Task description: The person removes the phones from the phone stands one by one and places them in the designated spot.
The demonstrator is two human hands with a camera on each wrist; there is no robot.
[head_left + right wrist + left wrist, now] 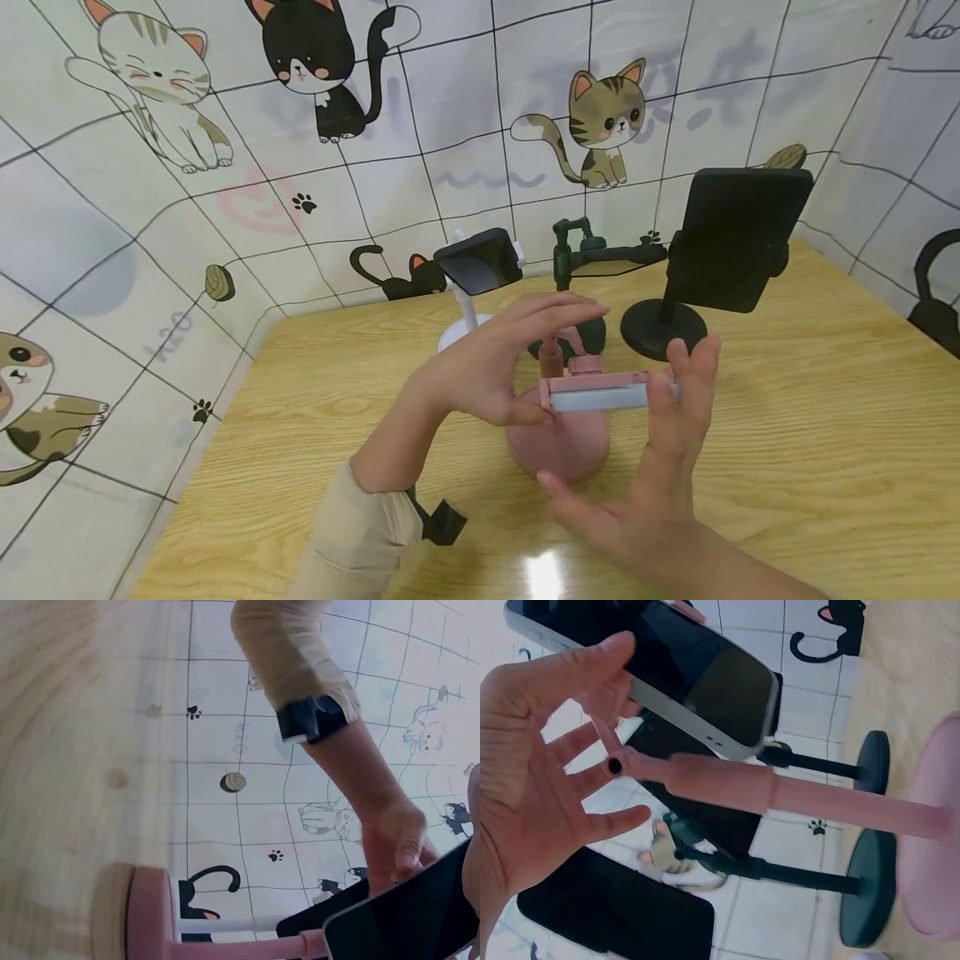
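A pink phone stand with a round base stands on the table, and a phone with a pale edge sits in its holder, seen edge-on in the head view. My left hand is at the holder's left end. Its thumb lies over the phone's edge, while the other fingers stretch out loosely behind the holder. At the opposite end, my right hand has its raised fingers against the phone and holder. The right thumb is spread apart from them, below the phone.
Behind the pink stand are a white stand with a phone, a dark green stand holding a flat dark device, and a black stand with a black tablet. A cat-print cloth hangs behind the wooden table.
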